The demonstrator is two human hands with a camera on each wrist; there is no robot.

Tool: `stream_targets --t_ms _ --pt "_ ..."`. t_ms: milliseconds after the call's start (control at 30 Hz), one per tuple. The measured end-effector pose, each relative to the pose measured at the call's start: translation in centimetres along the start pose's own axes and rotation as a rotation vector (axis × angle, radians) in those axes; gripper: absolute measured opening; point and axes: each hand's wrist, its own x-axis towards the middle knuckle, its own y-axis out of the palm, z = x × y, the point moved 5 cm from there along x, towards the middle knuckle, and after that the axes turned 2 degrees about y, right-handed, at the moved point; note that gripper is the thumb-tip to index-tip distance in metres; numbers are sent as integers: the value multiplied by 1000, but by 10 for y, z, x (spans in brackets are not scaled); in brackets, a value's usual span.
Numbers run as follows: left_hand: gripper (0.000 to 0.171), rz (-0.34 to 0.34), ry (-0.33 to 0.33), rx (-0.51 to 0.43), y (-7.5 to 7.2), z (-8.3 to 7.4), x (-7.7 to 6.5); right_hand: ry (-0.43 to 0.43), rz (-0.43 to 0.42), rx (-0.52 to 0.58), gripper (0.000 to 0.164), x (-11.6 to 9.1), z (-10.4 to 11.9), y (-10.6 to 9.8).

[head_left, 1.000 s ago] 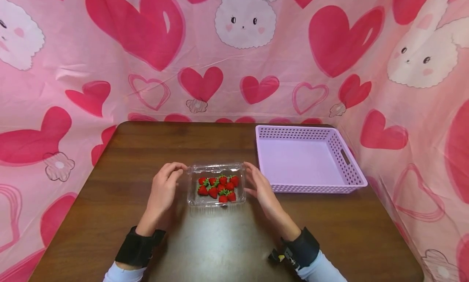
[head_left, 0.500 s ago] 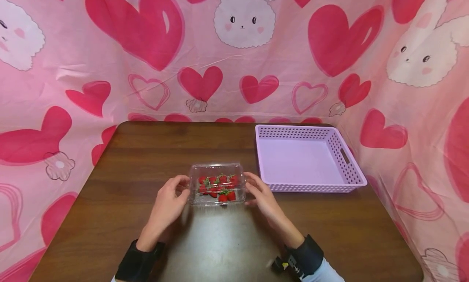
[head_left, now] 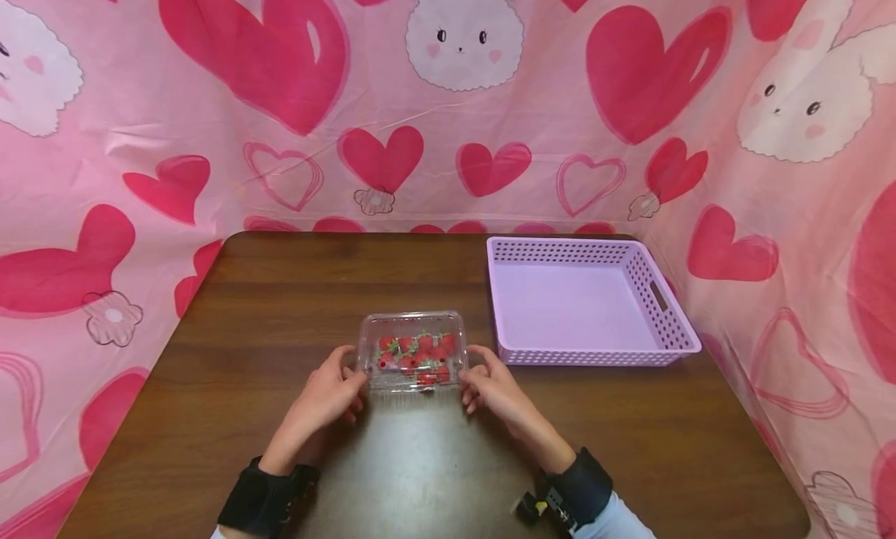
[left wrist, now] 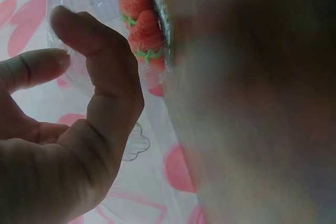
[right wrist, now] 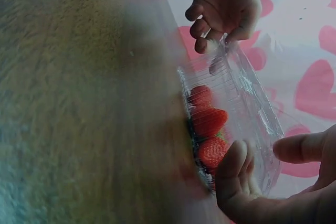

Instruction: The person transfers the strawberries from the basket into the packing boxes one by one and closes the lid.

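A clear plastic clamshell box (head_left: 402, 385) lies on the brown table with several red strawberries (head_left: 420, 349) inside. Its lid covers the berries from above in the head view; from the right wrist it appears slanted over them, so whether it is latched cannot be told. My left hand (head_left: 325, 391) pinches the box's left front corner between thumb and curled forefinger. At the right front corner my right hand (head_left: 505, 395) does the same, thumb on top and fingers beneath the rim. In the left wrist view, strawberries (left wrist: 146, 31) show through the plastic beyond my forefinger.
A shallow lilac basket (head_left: 581, 309) with perforated walls stands at the back right of the table (head_left: 294, 282), near my right hand. Pink cloth (head_left: 434, 107) with hearts and rabbits hangs behind the table and along both sides.
The lid has come down over the strawberries toward the front edge. Both hands have moved from the box's sides to its front corners, thumbs now on the rim.
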Motion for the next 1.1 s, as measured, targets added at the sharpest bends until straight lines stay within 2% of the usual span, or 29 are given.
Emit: stream_targets --t_ms 200,533,1100 --pt "51 27 3 -60 3 2 3 31 52 36 56 4 -4 0" --pt "59 68 27 -194 4 1 5 42 46 134 45 5 -4 2" --pt "58 51 42 -257 7 0 4 13 4 153 41 2 -4 4"
